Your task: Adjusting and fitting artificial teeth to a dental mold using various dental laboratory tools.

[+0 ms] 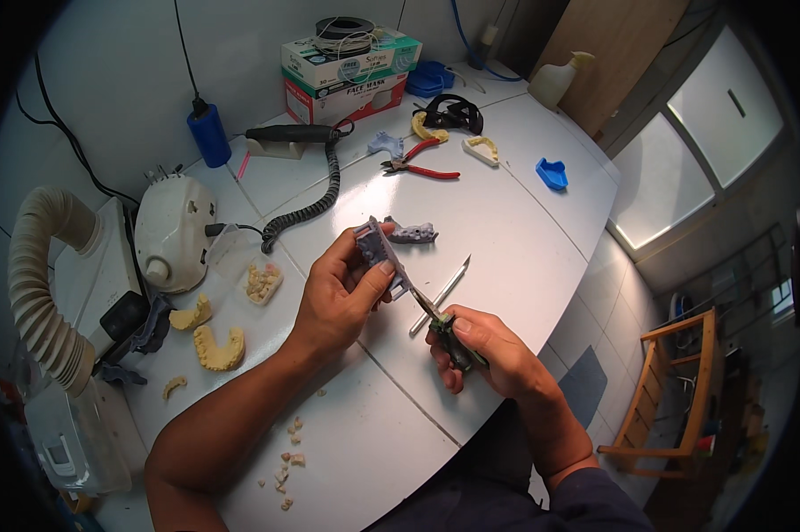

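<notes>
My left hand point(342, 288) grips a grey dental model point(375, 253), thumb on its face, above the middle of the white table. In my right hand point(489, 350) are dark-handled pliers point(427, 303), whose slim jaws reach the lower edge of the grey model. Whether the jaws are closed on it, I cannot tell. Just behind my left fingers lies a second grey dental model point(413, 233). A craft knife point(453, 282) rests on the tiles between and beyond my hands, partly hidden by the pliers.
Red-handled side cutters point(422, 171) lie farther back, near a blue tray point(552, 174). At left are yellow plaster models point(219, 348), a clear box of tooth pieces point(262, 282), a white control unit point(176, 235) and a ribbed hose point(50, 239). Small fragments point(294, 459) lie beside my left forearm.
</notes>
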A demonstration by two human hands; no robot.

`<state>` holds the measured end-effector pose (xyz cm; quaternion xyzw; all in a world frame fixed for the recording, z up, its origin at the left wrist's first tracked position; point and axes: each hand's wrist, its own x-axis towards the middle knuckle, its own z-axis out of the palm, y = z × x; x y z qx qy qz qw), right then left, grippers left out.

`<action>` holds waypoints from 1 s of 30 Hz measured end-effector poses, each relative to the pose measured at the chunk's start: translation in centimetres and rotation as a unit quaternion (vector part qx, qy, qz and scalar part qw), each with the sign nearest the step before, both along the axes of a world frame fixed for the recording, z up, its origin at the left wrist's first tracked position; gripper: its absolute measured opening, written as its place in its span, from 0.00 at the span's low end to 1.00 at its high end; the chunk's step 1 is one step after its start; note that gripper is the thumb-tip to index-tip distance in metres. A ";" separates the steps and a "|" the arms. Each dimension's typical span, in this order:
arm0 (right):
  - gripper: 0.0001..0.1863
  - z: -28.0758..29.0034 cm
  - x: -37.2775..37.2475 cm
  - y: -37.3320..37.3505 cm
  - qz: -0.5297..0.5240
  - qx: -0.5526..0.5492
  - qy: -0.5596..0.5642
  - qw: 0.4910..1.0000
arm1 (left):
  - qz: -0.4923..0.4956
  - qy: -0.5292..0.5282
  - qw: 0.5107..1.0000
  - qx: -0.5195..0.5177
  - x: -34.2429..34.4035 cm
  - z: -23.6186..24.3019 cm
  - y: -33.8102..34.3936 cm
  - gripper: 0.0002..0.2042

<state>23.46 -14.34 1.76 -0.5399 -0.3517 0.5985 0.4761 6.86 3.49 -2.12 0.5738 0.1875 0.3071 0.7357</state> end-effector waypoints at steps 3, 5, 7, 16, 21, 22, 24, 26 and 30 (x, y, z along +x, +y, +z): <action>0.23 -0.1 0.0 -0.1 -0.002 -0.002 -0.001 1.000 | -0.001 0.001 1.000 -0.005 0.0 0.1 0.0 0.23; 0.23 0.0 -0.1 -0.1 -0.006 -0.006 -0.004 1.000 | -0.001 0.004 1.000 -0.004 0.0 0.3 -0.1 0.23; 0.24 0.0 -0.3 0.0 -0.007 -0.007 -0.013 1.000 | 0.002 0.011 1.000 -0.005 0.0 0.4 -0.2 0.22; 0.27 0.0 -0.8 -0.1 -0.017 0.003 -0.048 0.999 | -0.005 -0.011 1.000 -0.009 0.0 0.2 -0.2 0.21; 0.26 -0.1 -0.8 -0.1 -0.022 0.010 -0.062 0.998 | 0.007 -0.010 1.000 -0.007 0.1 0.2 -0.4 0.21; 0.25 0.0 -0.9 -0.1 -0.020 0.017 -0.064 0.998 | 0.011 -0.014 1.000 -0.008 0.1 0.1 -0.4 0.21; 0.23 0.1 -0.9 -0.1 -0.019 0.023 -0.066 0.997 | 0.006 -0.014 1.000 -0.007 0.0 0.3 -0.3 0.21; 0.26 0.1 -0.9 0.0 -0.027 0.008 -0.069 0.997 | 0.000 -0.014 1.000 -0.005 0.0 0.3 -0.3 0.21; 0.26 0.1 -1.0 0.0 -0.030 0.006 -0.065 0.997 | -0.001 -0.014 1.000 0.006 0.0 0.4 -0.2 0.21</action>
